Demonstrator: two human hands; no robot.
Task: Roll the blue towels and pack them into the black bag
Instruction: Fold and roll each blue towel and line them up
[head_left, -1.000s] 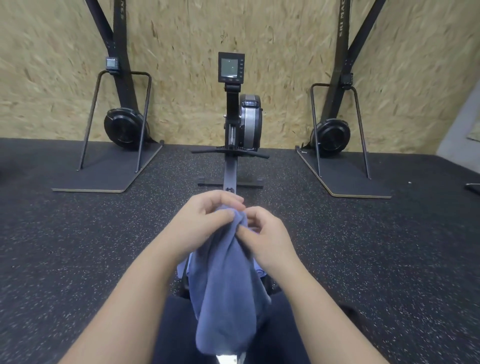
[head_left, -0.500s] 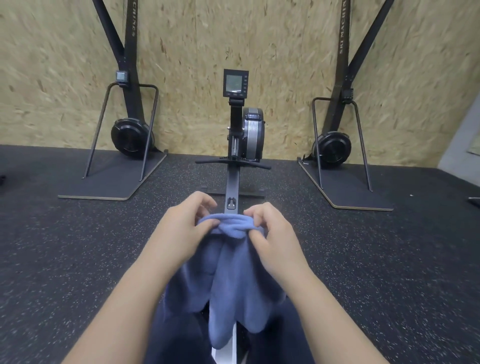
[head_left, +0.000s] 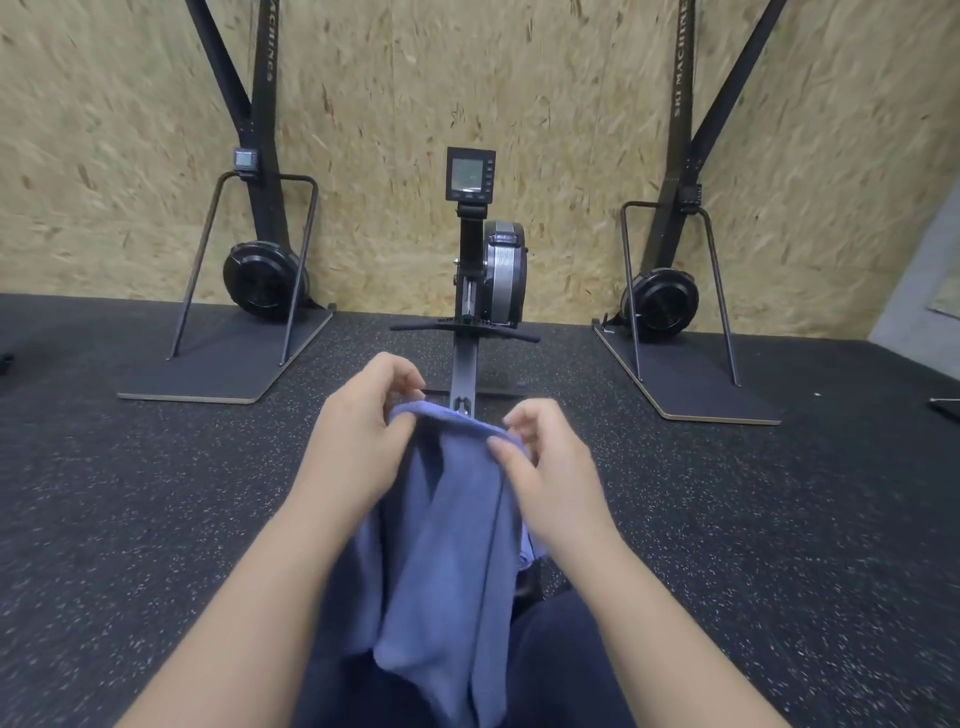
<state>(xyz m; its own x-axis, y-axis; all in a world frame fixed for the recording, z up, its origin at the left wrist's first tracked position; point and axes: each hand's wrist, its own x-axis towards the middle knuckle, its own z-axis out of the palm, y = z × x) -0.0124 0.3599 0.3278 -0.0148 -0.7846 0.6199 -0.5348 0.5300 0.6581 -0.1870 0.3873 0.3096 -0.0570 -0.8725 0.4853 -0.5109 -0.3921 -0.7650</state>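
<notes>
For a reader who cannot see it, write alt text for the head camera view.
Two bare hands, left hand and right hand, pinch the top edge of a blue towel hanging over the person's lap. Ahead, a rowing machine stands between two ski machines against a chipboard wall.

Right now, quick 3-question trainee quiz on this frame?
1. True or false: both hands grip the towel.
2. The machine straight ahead is a: A) rower B) treadmill C) bike.
3. Is the bag in view?

Key: 1. True: left hand and right hand pinch its top edge. 2. A. 3. No.
</notes>
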